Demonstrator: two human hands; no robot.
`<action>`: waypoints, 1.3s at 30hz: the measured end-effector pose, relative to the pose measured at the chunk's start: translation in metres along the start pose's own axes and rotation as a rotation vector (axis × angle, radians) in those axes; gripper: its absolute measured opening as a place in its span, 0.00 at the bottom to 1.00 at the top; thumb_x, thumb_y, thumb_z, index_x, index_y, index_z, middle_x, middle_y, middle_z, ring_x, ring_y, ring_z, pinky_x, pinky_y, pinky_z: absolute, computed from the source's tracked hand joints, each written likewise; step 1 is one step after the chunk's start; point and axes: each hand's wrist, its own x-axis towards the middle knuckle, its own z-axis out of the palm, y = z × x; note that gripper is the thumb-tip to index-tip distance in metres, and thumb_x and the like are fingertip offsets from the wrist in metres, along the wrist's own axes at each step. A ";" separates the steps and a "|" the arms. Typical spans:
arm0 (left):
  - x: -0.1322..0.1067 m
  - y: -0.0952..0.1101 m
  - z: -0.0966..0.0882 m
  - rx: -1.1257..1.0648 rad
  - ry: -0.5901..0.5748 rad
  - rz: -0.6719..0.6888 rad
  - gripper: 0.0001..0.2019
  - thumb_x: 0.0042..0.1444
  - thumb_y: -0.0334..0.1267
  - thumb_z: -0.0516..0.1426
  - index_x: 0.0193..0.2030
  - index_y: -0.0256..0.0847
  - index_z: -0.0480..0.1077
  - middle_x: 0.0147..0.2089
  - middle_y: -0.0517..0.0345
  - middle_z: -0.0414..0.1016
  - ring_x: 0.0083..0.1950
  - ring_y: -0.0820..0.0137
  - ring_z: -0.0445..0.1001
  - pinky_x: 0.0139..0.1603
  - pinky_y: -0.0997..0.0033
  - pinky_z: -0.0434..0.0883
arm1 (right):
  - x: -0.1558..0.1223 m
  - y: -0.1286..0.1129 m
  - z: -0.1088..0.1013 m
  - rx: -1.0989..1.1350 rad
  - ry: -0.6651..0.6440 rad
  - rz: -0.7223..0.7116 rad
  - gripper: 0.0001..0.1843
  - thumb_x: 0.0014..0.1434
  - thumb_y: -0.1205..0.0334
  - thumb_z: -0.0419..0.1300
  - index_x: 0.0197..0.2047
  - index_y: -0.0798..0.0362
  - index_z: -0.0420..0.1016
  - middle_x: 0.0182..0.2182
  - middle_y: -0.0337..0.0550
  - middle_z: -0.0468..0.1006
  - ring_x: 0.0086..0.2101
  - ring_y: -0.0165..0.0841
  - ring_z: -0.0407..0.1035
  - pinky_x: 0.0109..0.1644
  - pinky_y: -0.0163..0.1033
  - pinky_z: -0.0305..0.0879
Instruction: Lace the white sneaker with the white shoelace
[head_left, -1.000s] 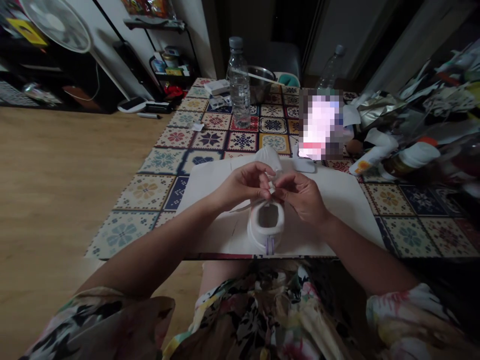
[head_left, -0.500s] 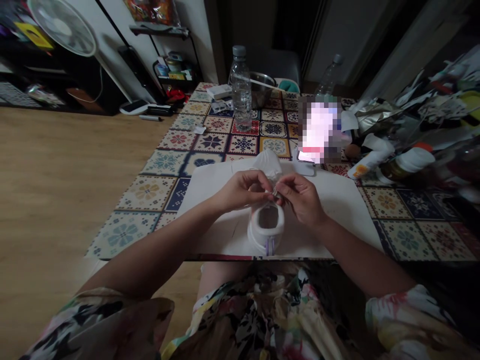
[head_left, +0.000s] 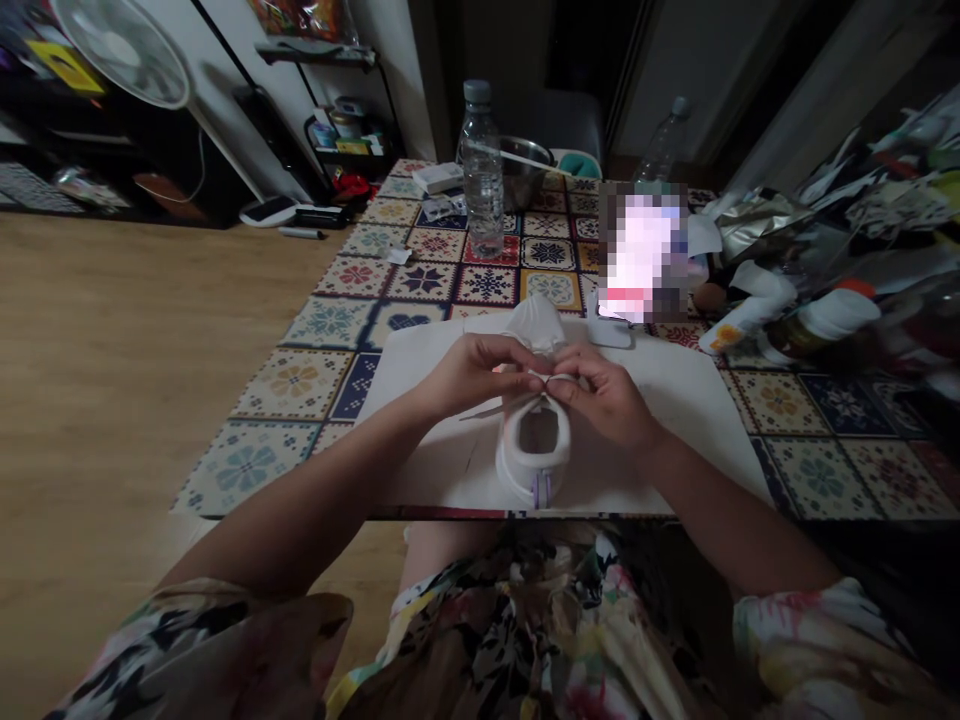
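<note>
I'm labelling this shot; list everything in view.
Shoe: one, white, on paper
Laces: count unclear, white, atop shoe
Paper: one, white, on table
Table: one, multicoloured, centre
Bottles: two, clear, on table
Bowl: one, silver, on table
Screen: one, pinkish, beyond paper
Fan: one, white, upper left
Rack: one, black, beside fan
Chair: one, grey, beyond table
Clutter: many, mixed, table's right
Sleeves: two, floral, bottom corners
Left hand: one, bare, at laces
Right hand: one, bare, at laces

White shoe (head_left: 534,462) partly hidden behind hands (head_left: 609,398), screen (head_left: 640,255) pixelated — unreadable, fan (head_left: 124,48) cropped at top
</note>
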 end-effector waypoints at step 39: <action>0.014 -0.018 -0.018 0.331 0.067 0.053 0.07 0.49 0.36 0.65 0.26 0.37 0.74 0.26 0.59 0.74 0.29 0.74 0.70 0.34 0.74 0.66 | -0.005 -0.015 -0.009 -0.297 -0.226 -0.516 0.06 0.65 0.66 0.57 0.35 0.49 0.72 0.32 0.40 0.78 0.38 0.35 0.69 0.46 0.46 0.63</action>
